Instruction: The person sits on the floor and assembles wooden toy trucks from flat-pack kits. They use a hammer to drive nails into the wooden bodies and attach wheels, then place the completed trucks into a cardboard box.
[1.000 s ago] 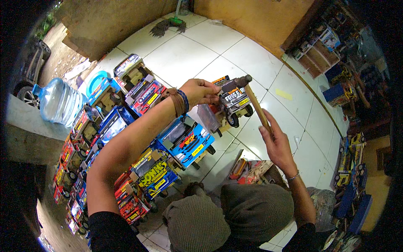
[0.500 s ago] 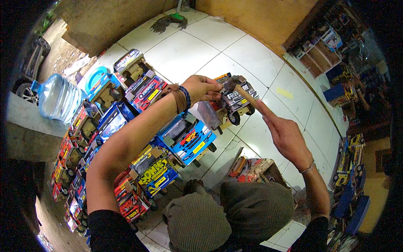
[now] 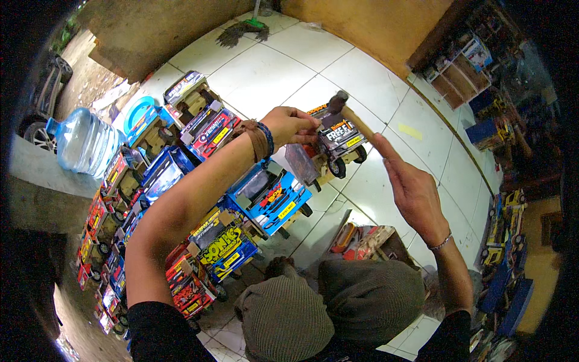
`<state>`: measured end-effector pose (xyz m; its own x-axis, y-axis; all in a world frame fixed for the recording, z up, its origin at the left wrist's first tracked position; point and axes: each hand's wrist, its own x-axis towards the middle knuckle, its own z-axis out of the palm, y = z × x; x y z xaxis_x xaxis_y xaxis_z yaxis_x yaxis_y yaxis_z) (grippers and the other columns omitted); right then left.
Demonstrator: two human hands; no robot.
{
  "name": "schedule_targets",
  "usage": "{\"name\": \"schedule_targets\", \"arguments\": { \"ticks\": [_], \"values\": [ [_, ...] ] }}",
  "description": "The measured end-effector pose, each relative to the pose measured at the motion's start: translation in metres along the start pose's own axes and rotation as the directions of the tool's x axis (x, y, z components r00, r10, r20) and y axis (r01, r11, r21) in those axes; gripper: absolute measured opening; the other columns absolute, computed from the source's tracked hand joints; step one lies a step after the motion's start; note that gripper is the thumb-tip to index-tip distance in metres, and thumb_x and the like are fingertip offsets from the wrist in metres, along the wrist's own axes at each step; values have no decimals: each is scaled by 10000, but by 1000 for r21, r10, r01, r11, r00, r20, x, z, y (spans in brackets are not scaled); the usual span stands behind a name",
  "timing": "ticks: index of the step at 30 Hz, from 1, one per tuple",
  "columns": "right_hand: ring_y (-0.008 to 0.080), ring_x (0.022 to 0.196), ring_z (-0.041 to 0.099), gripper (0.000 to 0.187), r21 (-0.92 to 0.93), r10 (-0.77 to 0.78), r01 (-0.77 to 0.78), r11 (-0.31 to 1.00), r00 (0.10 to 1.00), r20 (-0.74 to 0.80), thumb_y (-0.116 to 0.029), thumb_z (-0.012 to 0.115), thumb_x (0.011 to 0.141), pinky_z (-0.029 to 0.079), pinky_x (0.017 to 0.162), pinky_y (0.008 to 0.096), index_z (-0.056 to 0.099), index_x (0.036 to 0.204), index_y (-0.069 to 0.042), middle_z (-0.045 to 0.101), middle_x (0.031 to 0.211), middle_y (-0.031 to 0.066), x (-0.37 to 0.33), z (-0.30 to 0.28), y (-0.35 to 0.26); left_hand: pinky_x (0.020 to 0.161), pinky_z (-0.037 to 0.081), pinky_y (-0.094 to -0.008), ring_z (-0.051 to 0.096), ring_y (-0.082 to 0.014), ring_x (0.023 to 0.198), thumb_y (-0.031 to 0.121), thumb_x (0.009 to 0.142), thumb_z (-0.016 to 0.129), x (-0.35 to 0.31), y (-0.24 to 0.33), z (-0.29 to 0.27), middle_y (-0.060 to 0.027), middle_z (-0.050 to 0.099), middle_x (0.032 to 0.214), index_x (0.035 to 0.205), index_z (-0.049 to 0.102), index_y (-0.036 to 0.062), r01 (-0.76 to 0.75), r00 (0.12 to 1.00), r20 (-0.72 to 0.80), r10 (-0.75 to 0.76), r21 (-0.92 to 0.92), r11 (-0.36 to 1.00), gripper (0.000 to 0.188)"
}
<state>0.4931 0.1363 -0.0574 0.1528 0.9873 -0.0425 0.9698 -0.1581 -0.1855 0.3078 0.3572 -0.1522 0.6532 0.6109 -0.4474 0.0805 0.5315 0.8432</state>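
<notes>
Tiled floor (image 3: 271,66): white, toy trucks (image 3: 274,202) crowding its left.
Black toy truck (image 3: 341,136): right of those rows, nose toward me.
Right hand (image 3: 416,198): my grip's grasping the hammer (image 3: 357,120), head by the cab's top.
Left hand (image 3: 287,130): fingers at the cab; I can't tell what they pinch.

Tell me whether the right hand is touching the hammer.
Touching. The head view shows the hammer with its wooden handle running into the right hand, which covers the lower end with no gap showing.
</notes>
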Motion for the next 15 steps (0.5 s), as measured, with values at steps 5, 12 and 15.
{"name": "schedule_targets", "arguments": {
  "ticks": [5, 12, 15],
  "values": [
    [314, 570, 600, 526, -14, -75, 74, 997, 995, -73, -213, 501, 1016, 486, 580, 432, 352, 1509, -319, 596, 667, 147, -4, 3, 12, 780, 624, -297, 701, -205, 865, 85, 891, 710, 0, 2, 0, -143, 663, 993, 1028, 576, -60, 9, 1000, 25, -10, 26, 1000, 241],
    [109, 633, 546, 402, 559, 358, -48, 828, 812, -461, -197, 545, 1003, 469, 604, 296, 468, 1372, -57, 614, 765, 72, -44, 5, 40, 835, 595, -299, 687, -210, 896, 173, 910, 707, 6, -1, -11, -138, 660, 1026, 1129, 573, -48, -30, 999, 24, 26, 203, 979, 339],
    [124, 718, 559, 466, 785, 374, 4, 619, 878, -299, -287, 683, 931, 477, 677, 299, 461, 1262, -45, 622, 796, 66, -70, 2, 59, 764, 595, -287, 674, -204, 855, 231, 906, 720, -4, 7, -6, -123, 649, 1018, 1170, 570, -6, -16, 992, -119, 49, 258, 966, 385]
  ]
}}
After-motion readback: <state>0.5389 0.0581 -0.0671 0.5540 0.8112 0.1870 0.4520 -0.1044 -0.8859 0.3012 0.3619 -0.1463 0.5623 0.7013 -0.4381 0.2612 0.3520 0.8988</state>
